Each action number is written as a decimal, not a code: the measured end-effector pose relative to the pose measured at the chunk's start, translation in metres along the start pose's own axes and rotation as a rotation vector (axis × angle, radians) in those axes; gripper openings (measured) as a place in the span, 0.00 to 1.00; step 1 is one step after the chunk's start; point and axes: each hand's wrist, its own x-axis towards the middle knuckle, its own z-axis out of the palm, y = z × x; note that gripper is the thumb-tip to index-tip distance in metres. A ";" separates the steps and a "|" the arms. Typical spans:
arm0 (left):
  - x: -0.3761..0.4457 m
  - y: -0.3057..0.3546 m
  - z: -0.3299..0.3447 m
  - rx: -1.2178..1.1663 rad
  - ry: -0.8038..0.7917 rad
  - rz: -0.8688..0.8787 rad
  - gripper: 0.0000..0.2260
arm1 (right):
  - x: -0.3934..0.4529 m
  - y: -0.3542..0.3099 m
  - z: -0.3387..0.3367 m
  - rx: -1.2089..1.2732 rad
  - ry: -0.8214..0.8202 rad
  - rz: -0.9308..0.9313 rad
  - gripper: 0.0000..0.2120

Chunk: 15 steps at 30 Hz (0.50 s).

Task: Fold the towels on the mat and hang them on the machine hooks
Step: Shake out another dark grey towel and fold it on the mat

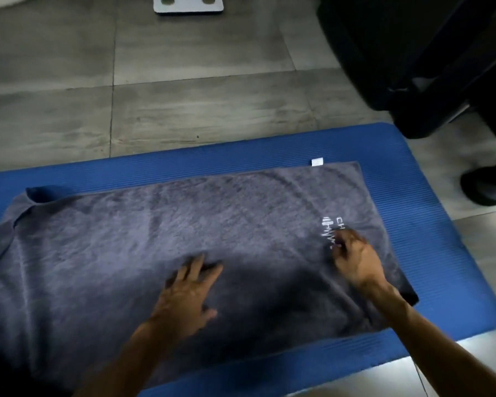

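Observation:
A grey towel (143, 239) lies spread flat on the blue mat (430, 224), with white lettering near its right end and its far left corner turned over. My left hand (186, 293) presses flat on the towel's middle, fingers spread. My right hand (355, 259) rests on the towel over the lettering, fingers curled against the cloth; whether it pinches the fabric is unclear. A small white tag (317, 161) sticks out at the towel's far right corner.
The mat lies on a grey tiled floor (184, 96). A black machine base (430, 58) stands at the back right, a dark shoe-like shape (484, 187) beside the mat's right end. A white scale (188, 4) lies at the top edge.

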 end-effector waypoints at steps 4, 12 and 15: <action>0.038 0.044 -0.004 0.030 -0.220 -0.113 0.54 | 0.079 0.003 -0.031 0.104 0.031 0.152 0.18; 0.048 0.050 -0.002 0.095 -0.305 -0.170 0.58 | 0.212 0.055 -0.035 0.082 -0.150 0.442 0.24; 0.049 0.050 -0.004 0.092 -0.322 -0.173 0.58 | 0.219 0.048 -0.048 0.158 -0.159 0.398 0.20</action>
